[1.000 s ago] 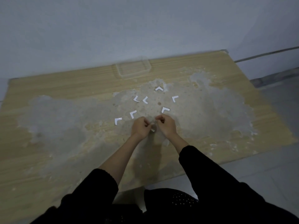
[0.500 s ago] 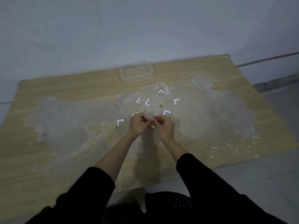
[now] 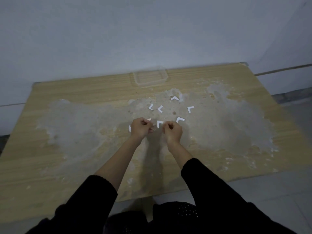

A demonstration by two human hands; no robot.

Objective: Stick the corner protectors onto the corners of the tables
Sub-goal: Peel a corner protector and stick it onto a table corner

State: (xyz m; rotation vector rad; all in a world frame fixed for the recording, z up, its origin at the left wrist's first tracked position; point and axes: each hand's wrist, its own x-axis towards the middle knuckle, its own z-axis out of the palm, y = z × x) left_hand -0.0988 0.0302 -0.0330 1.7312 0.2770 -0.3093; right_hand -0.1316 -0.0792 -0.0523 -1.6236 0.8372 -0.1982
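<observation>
A: Hands are hovering mid-frame over the wooden table point(image 3: 70, 166). The left hand point(image 3: 140, 128) is curling its fingers around something small; a pale sliver is poking out by its fingertips, but I can't tell what it is. The right hand point(image 3: 172, 133) is pinching closed too, and whether it is holding anything is not showing.

B: And the corner protectors?

A: White L-shaped pieces are lying loose just above the hands: one point(image 3: 159, 124) is sitting between the two hands, one point(image 3: 180, 119) is lying up-right of the right hand, three point(image 3: 160, 108) are lying higher in the centre, and another point(image 3: 190, 109) is lying further right. A clear plastic tray point(image 3: 150, 78) is sitting near the table's far edge, against the wall point(image 3: 152, 31).

B: Room to move?

A: Bare tabletop is stretching left and right of the hands, patchy grey residue covering much of it. The near edge is running below the forearms, floor point(image 3: 278, 191) showing at lower right. The far right corner point(image 3: 243, 63) is sitting at the upper right of the frame.
</observation>
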